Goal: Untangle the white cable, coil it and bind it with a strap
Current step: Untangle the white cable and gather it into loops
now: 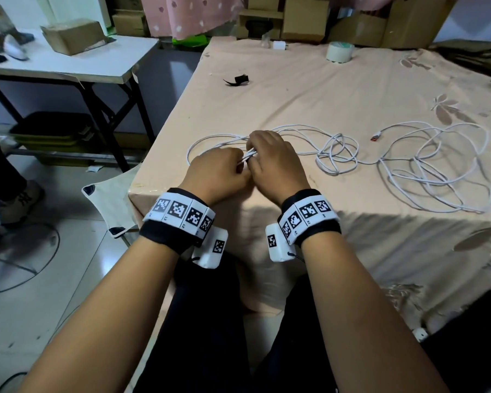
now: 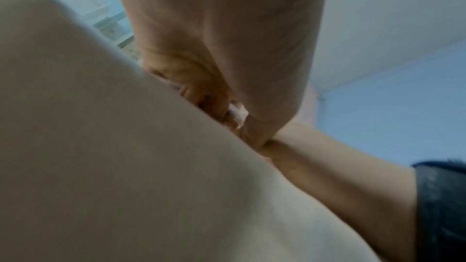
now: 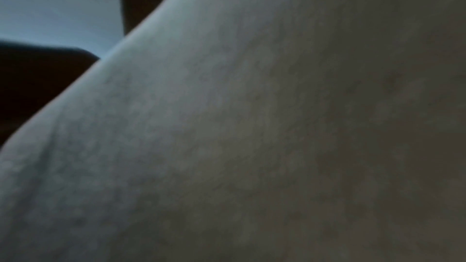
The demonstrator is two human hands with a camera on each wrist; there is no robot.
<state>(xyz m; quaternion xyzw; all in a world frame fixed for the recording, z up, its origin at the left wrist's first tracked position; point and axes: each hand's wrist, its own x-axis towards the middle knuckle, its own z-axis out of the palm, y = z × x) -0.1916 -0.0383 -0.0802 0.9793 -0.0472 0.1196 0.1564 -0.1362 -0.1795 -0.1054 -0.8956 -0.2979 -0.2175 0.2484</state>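
A long white cable (image 1: 338, 154) lies in loose loops and tangles across the peach cloth on the table (image 1: 295, 89), its red-tipped plug (image 1: 376, 137) lying free at mid right. My left hand (image 1: 219, 173) and right hand (image 1: 272, 160) meet near the table's front left corner, both pinching a small bundle of cable strands (image 1: 248, 156) between them. The left wrist view shows curled fingers (image 2: 201, 91) on a bit of white cable (image 2: 238, 114). A black strap (image 1: 238, 80) lies farther back on the cloth. The right wrist view shows only blurred cloth.
A roll of tape (image 1: 339, 52) and a white charger (image 1: 279, 46) sit at the table's far edge, with cardboard boxes (image 1: 304, 18) behind. A white side table (image 1: 68, 66) stands to the left. My legs are under the table's front edge.
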